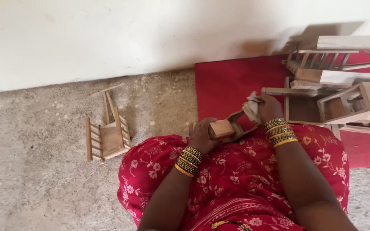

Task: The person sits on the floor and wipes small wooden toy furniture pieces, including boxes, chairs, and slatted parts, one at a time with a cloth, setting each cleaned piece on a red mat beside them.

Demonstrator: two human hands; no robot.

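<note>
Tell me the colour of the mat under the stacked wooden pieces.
Red mat, clearest in the head view.

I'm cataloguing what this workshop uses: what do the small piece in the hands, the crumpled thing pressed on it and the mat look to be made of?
The small piece held by the left hand looks like bare, unvarnished wood: pale tan, matte, squared edges. The crumpled sheet under the right hand is greyish and creased, perhaps sandpaper or cloth; I cannot tell which. The red mat looks like soft, matte fabric.
</note>
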